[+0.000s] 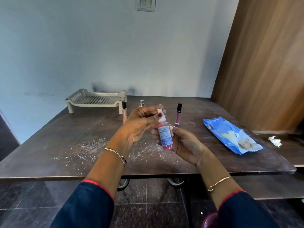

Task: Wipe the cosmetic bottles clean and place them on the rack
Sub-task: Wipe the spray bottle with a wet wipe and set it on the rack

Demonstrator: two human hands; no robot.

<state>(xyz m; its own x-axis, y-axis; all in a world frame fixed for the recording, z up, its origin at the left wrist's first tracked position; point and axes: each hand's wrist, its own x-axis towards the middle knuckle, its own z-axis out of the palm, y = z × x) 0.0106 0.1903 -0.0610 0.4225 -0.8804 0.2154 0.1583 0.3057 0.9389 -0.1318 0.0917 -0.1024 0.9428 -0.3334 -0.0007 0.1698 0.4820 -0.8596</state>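
Note:
Above the table's middle I hold a small spray bottle (165, 137) of pink liquid, upright, with a blue-and-white label and a white cap. My right hand (184, 143) grips its lower body from the right. My left hand (139, 124) closes around its neck and cap, thumb on the white top. A bit of white tissue shows between the bottle and my right fingers. The beige perforated rack (97, 100) stands at the table's far left with nothing on it. Behind my hands stand a pale pink lip gloss tube (124, 111), a silver-topped bottle (141, 103) and a dark pink lip gloss (178, 113).
The dark wooden table (65, 137) carries scattered white powder (85, 148) in front of my hands. A blue pack of wet wipes (230, 135) lies at the right, and a crumpled white tissue (274, 141) sits further right. A wooden panel rises at the right.

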